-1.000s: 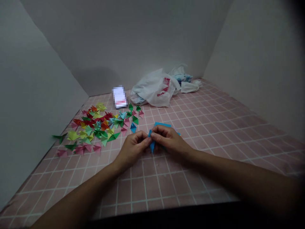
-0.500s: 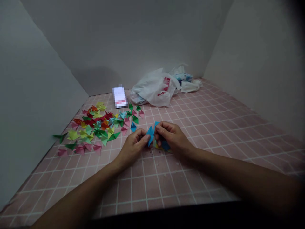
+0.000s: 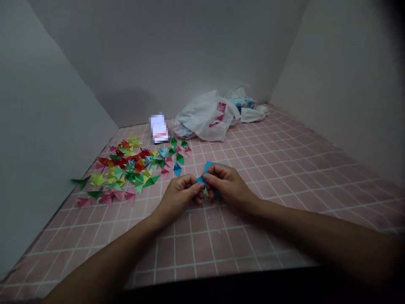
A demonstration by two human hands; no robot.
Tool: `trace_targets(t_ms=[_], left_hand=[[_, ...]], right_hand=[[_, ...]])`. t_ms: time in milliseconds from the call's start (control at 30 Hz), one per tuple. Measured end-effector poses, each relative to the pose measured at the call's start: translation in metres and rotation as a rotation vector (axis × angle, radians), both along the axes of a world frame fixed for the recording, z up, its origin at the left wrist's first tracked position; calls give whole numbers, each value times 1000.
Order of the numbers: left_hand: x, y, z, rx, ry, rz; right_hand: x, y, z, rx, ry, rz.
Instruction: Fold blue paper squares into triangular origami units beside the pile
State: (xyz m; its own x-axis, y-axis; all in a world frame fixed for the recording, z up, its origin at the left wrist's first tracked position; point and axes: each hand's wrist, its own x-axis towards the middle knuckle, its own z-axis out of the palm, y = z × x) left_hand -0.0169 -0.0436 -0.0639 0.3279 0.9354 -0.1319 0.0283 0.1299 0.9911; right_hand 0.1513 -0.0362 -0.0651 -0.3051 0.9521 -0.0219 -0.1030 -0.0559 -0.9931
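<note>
A small piece of folded blue paper [image 3: 201,180] is pinched between my two hands. My left hand [image 3: 185,190] grips its left side with thumb and fingers. From the right, my right hand [image 3: 228,180] closes on it with thumb and forefinger and covers part of it. Blue paper sheets [image 3: 209,165] show behind and beneath my right hand, with a bit of yellow paper [image 3: 206,192] under it. Just beyond my left hand lies a folded blue paper piece [image 3: 177,169] on the tablecloth.
Many folded paper pieces [image 3: 129,162] in several colours spread over the left of the pink checked tablecloth [image 3: 196,249]. A lit phone [image 3: 159,128] leans at the back. White plastic bags [image 3: 205,116] lie against the back wall. Walls stand on three sides.
My right hand has shifted slightly left and now grips the blue folded paper too. The paper has turned from upright to lower and flatter, with more of it covered by fingers.
</note>
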Motion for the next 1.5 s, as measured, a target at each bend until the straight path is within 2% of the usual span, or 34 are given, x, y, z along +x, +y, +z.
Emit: trace_targets(t_ms=[167, 400, 700, 933, 1100, 1267, 1333, 1400, 1500], left_hand=[[0, 1, 4, -80, -53, -1], [-3, 3, -1, -140, -89, 37], [-4, 7, -2, -150, -73, -8], [-5, 5, 0, -34, 27, -5], [-3, 3, -2, -51, 40, 10], [-4, 5, -4, 70, 48, 8], [-5, 5, -4, 139, 134, 12], [-7, 4, -3, 343, 312, 117], [-6, -1, -4, 826, 549, 260]], right_hand=[[0, -1, 0, -39, 71, -23], [-1, -1, -2, -87, 161, -50], [0, 1, -3, -114, 231, -73], [0, 1, -3, -123, 246, -86], [-1, 3, -1, -135, 281, -107], [-1, 5, 0, -102, 273, -112], [1, 8, 1, -76, 250, -139], [2, 10, 3, -34, 203, -206], [4, 9, 6, 36, 87, -271]])
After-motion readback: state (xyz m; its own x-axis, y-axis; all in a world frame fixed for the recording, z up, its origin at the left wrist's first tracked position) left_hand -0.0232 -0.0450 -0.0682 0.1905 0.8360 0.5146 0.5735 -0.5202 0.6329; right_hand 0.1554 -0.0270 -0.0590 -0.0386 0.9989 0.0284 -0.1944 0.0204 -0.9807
